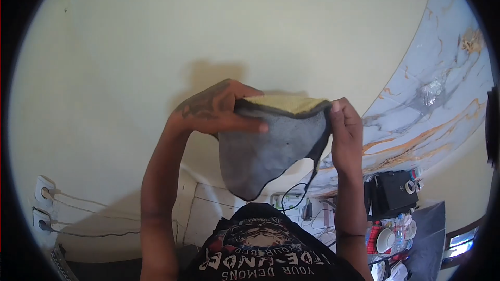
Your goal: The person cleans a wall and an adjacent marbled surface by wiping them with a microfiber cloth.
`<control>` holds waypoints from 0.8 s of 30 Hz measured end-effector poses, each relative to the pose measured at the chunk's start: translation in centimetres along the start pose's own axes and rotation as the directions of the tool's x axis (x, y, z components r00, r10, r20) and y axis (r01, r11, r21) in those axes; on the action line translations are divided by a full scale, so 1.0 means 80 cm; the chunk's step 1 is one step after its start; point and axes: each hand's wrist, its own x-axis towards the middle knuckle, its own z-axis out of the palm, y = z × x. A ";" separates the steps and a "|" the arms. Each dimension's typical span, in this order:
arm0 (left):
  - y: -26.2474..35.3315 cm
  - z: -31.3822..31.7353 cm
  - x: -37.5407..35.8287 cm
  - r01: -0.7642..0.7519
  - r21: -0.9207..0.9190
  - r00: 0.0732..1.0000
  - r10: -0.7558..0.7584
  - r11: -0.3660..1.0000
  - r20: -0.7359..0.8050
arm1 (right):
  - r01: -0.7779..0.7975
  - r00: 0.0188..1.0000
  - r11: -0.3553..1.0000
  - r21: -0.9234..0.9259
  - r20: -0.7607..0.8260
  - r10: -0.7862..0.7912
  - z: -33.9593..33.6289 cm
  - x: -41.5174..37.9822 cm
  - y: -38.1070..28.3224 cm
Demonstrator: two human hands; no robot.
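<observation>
A grey fabric piece (271, 140) with black edging is held up in front of a pale wall. Its yellow inner side (297, 105) shows along the top; the exact kind of article cannot be told. My left hand (221, 110) grips its upper left part, thumb lying across the grey face and the other fingers mostly hidden behind. At the upper right corner, my right hand (346, 125) pinches the dark edge between thumb and bent fingers. From the lower right side hangs a thin black cord or strap (307, 182), curving down toward my shirt.
Two wall sockets (44, 190) with plugged-in cables are at the left. Marble-patterned panelling (411, 114) covers the right side. Below it stand a black case-like object (393, 192), a white bowl (385, 239) and assorted small items. Pale floor tiles (205, 213) lie beneath.
</observation>
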 end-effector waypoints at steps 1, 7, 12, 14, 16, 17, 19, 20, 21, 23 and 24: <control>0.012 -0.007 0.006 0.269 -0.155 0.957 -0.246 0.950 0.153 | -0.033 0.999 0.995 0.094 0.022 0.031 0.004 0.002 0.008; -0.021 0.006 0.016 -0.187 -0.249 0.982 0.176 0.950 -0.066 | -0.301 0.936 0.860 0.413 0.300 0.184 -0.019 -0.008 0.034; -0.022 0.038 0.031 -0.256 -0.186 0.951 0.213 0.948 -0.224 | -0.606 0.793 0.454 0.653 0.543 0.276 -0.009 -0.048 0.060; -0.013 0.051 0.036 -0.307 -0.129 0.917 0.257 0.943 -0.305 | -0.716 0.698 0.283 0.638 0.662 0.273 0.007 -0.080 0.110; 0.008 0.073 0.040 -0.367 0.160 0.877 0.399 0.916 -0.268 | -0.707 0.702 0.380 0.596 0.658 0.274 0.041 -0.110 0.155; 0.015 0.091 0.041 -0.309 0.240 0.909 0.360 0.920 -0.209 | -0.633 0.760 0.497 0.593 0.599 0.252 0.057 -0.123 0.169; 0.032 0.133 0.033 -0.313 0.372 0.923 0.372 0.874 -0.098 | -0.547 0.815 0.597 0.586 0.537 0.220 0.064 -0.128 0.184; 0.042 0.153 0.026 -0.374 0.418 0.904 0.427 0.828 -0.036 | -0.537 0.828 0.565 0.627 0.520 0.209 0.062 -0.126 0.184; 0.050 0.170 0.024 -0.377 0.420 0.906 0.423 0.825 -0.019 | -0.524 0.842 0.529 0.667 0.501 0.201 0.060 -0.124 0.184; 0.060 0.201 0.017 -0.501 0.509 0.742 0.650 0.700 -0.164 | -0.489 0.871 0.449 0.748 0.452 0.194 0.054 -0.121 0.182; 0.058 0.207 0.007 -0.511 0.504 0.746 0.651 0.696 -0.142 | -0.465 0.885 0.409 0.785 0.424 0.192 0.049 -0.118 0.182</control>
